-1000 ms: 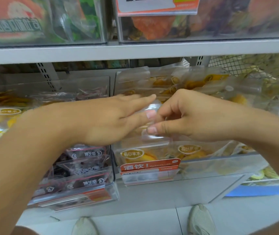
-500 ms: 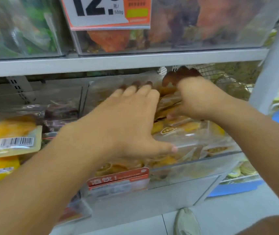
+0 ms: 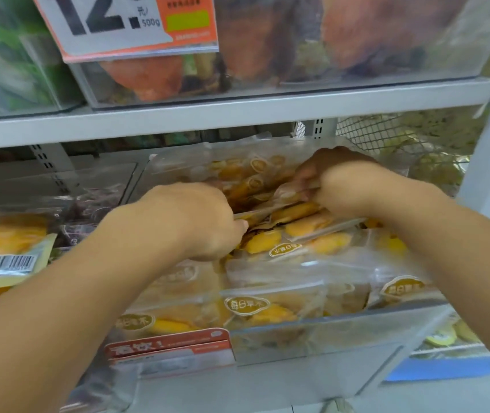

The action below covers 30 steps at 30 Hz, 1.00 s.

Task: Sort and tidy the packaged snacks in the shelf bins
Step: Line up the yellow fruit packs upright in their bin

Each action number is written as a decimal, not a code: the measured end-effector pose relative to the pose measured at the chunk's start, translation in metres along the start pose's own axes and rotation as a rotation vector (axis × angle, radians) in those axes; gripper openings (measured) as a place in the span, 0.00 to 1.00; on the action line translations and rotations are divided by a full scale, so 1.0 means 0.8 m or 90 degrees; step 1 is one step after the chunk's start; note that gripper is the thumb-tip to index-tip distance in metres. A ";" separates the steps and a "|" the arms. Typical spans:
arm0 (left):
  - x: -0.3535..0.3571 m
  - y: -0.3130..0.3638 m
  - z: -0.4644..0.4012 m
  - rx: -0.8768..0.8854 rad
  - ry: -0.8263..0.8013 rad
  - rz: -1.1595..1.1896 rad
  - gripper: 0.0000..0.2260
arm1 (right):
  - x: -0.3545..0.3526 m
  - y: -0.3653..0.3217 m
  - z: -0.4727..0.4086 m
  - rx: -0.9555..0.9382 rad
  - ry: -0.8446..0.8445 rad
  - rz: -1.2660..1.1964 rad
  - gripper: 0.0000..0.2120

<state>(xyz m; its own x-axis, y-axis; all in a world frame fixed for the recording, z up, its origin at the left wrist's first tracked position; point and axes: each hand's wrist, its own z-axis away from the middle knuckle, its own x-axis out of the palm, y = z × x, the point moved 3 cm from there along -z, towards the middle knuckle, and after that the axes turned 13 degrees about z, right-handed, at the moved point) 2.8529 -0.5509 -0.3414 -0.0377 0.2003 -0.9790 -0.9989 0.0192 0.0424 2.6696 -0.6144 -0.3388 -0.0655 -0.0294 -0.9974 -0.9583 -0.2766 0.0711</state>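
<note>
Under the shelf (image 3: 232, 117), our left hand (image 3: 196, 222) and right hand (image 3: 342, 186) pinch light, slippery, crinkly snack packets (image 3: 291, 217) by their flat sealed edges.

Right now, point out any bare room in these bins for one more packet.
The clear bin under both hands is crowded: mango packets fill it to the front wall. The only looser patch shows at the back of the neighbouring bin, behind the dark packets. Its front is piled too.
</note>
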 end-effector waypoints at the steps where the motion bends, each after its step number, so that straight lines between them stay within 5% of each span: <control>1: -0.004 0.005 -0.002 0.030 0.039 0.004 0.23 | -0.003 0.002 0.000 -0.004 0.023 -0.042 0.11; 3: -0.014 0.016 -0.015 0.117 0.120 0.035 0.18 | -0.011 -0.001 -0.002 -0.003 0.085 -0.145 0.13; 5: -0.017 0.027 -0.026 0.174 0.116 0.085 0.24 | -0.010 -0.007 -0.010 -0.004 0.090 -0.174 0.18; 8: -0.007 0.031 -0.034 0.080 -0.050 0.147 0.37 | -0.005 -0.027 -0.026 -0.028 0.006 -0.107 0.26; 11: 0.002 0.028 -0.033 0.017 -0.118 0.109 0.29 | -0.016 -0.039 -0.046 -0.025 -0.002 0.005 0.24; 17: -0.009 0.004 -0.065 0.048 0.100 0.116 0.11 | 0.005 -0.034 -0.071 0.079 0.118 -0.074 0.09; 20: -0.009 -0.007 -0.082 0.031 0.187 0.199 0.13 | 0.009 -0.032 -0.070 0.065 0.190 -0.061 0.02; 27: -0.013 -0.027 -0.087 -0.031 0.223 0.220 0.08 | 0.015 -0.075 -0.075 -0.134 0.112 -0.097 0.14; 30: -0.014 -0.021 -0.089 0.023 0.171 0.254 0.13 | 0.013 -0.069 -0.077 -0.147 0.096 -0.167 0.07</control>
<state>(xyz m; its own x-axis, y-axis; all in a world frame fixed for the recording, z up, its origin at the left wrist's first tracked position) 2.8684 -0.6229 -0.3456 -0.4288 -0.0602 -0.9014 -0.9034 0.0274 0.4279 2.7386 -0.6587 -0.3525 0.2324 -0.0648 -0.9705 -0.8479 -0.5024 -0.1695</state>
